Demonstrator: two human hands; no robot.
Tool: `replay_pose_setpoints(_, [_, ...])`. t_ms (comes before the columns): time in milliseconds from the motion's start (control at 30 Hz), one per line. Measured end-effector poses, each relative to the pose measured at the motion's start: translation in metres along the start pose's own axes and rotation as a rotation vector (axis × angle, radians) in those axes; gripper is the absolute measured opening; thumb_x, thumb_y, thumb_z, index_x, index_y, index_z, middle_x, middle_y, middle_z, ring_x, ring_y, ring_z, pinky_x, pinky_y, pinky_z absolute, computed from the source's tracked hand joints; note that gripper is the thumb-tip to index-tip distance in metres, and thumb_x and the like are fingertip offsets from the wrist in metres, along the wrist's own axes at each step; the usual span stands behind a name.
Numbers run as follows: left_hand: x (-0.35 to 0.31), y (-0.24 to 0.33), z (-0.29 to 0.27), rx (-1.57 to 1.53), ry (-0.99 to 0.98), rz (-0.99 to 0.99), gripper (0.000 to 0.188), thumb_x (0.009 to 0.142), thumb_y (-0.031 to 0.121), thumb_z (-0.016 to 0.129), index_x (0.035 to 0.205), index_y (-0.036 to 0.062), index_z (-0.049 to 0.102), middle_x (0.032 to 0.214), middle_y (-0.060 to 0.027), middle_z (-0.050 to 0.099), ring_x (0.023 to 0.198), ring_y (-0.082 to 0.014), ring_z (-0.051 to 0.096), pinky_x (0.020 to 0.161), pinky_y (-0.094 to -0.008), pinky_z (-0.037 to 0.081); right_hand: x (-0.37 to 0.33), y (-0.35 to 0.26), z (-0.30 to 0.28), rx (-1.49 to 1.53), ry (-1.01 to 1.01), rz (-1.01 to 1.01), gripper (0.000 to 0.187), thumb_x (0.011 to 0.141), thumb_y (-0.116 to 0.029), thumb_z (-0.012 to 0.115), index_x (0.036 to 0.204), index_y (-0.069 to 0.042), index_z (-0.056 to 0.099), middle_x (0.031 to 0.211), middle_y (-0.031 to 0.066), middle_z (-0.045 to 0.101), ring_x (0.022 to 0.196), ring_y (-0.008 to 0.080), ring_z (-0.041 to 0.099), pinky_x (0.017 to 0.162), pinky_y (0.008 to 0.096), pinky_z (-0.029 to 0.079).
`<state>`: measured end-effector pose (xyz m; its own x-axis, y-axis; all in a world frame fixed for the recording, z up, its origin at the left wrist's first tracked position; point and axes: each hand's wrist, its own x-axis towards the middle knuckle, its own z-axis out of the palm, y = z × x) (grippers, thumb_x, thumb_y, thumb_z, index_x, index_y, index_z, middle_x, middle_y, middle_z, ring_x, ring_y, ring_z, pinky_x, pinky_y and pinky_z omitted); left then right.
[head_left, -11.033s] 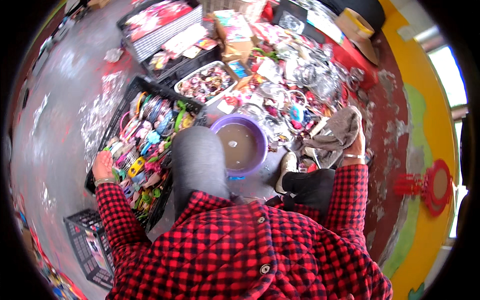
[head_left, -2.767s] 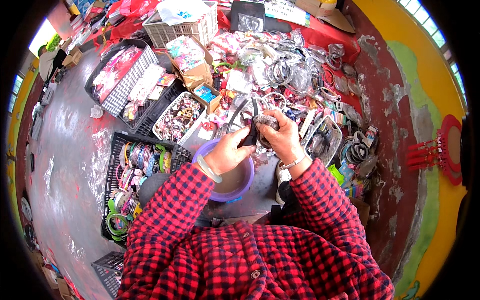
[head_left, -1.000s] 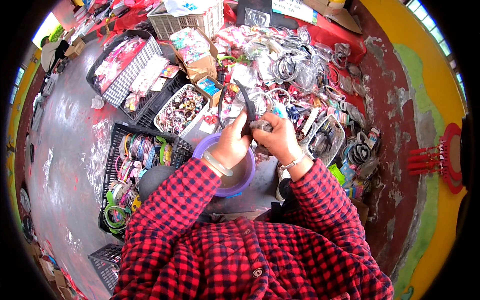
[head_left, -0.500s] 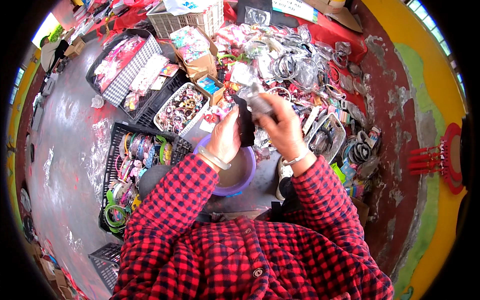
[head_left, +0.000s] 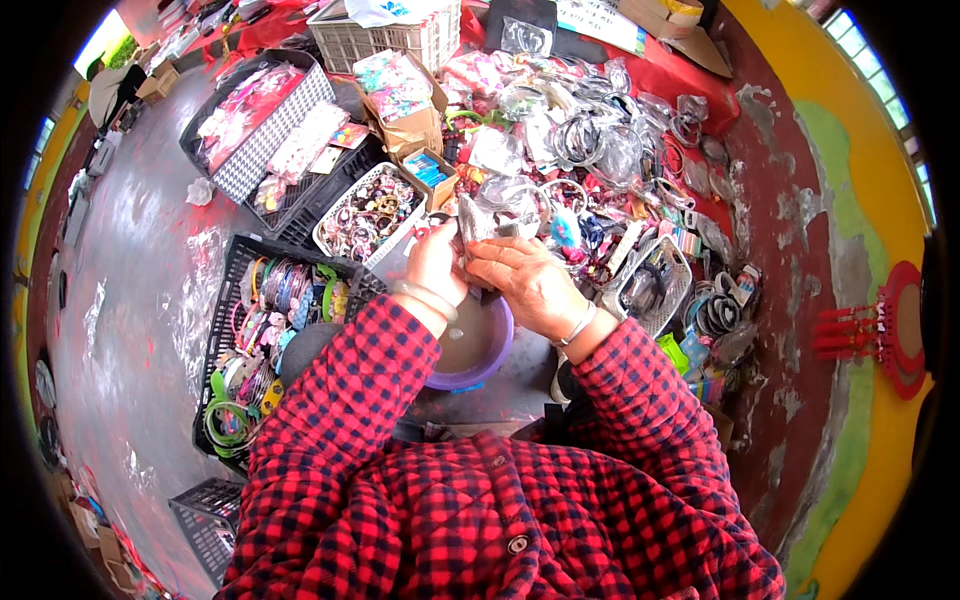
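Note:
My left hand and my right hand meet in front of me, above the far side of a purple basin of murky water. Between them a crumpled grey piece, cloth or plastic, sticks up past my right fingers, which are closed on it. My left hand is closed too, thumb uppermost; the flat black piece in it is now mostly covered by the fingers. A pale bangle circles my left wrist, a thin metal one my right.
Beyond my hands lies a heap of bagged hair accessories. A white basket of hair ties and a black crate of headbands stand left. Another white basket is on the right, near a peeling red wall.
My right hand has come down and left against my left hand. The black piece, held upright and plainly visible before, is now mostly covered. The view has shifted slightly.

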<state>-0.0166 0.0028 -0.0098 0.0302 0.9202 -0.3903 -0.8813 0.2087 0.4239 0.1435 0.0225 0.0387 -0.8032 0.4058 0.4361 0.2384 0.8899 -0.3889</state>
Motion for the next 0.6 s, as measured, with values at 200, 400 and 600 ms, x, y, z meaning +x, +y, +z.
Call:
replay_pose_setpoints(200, [0.018, 0.004, -0.035, 0.265, -0.088, 0.276, 0.034, 0.094, 0.021, 0.033, 0.112, -0.0033, 0.048, 0.105, -0.0139, 0.058, 0.100, -0.0226, 0.055, 0.091, -0.0370, 0.041, 0.001, -0.003, -0.002, -0.065, 0.003, -0.065, 0.029, 0.069, -0.004, 0.057, 0.097, -0.007, 0.062, 0.111, 0.0089, 0.058, 0.099, 0.0248, 0.054, 0.082, 0.0355, 0.042])
replay_pose_setpoints(400, [0.004, 0.027, 0.002, -0.183, 0.026, 0.116, 0.040, 0.095, 0.025, 0.032, 0.117, -0.0070, 0.040, 0.109, -0.0247, 0.053, 0.101, -0.0354, 0.054, 0.089, -0.0439, 0.043, -0.017, 0.032, -0.010, 0.286, 0.158, 0.318, 0.027, 0.071, 0.003, 0.059, 0.096, -0.006, 0.064, 0.094, 0.0124, 0.063, 0.081, 0.0238, 0.061, 0.073, 0.0322, 0.048])
replay_pose_setpoints(600, [0.002, 0.014, 0.009, -0.130, 0.017, 0.155, 0.033, 0.094, 0.025, 0.039, 0.112, -0.0021, 0.046, 0.103, -0.0203, 0.056, 0.096, -0.0324, 0.056, 0.084, -0.0424, 0.046, 0.001, 0.014, -0.015, 0.253, 0.502, 0.348, 0.038, 0.070, 0.004, 0.060, 0.108, -0.002, 0.056, 0.101, 0.0143, 0.060, 0.089, 0.0259, 0.059, 0.078, 0.0330, 0.047])
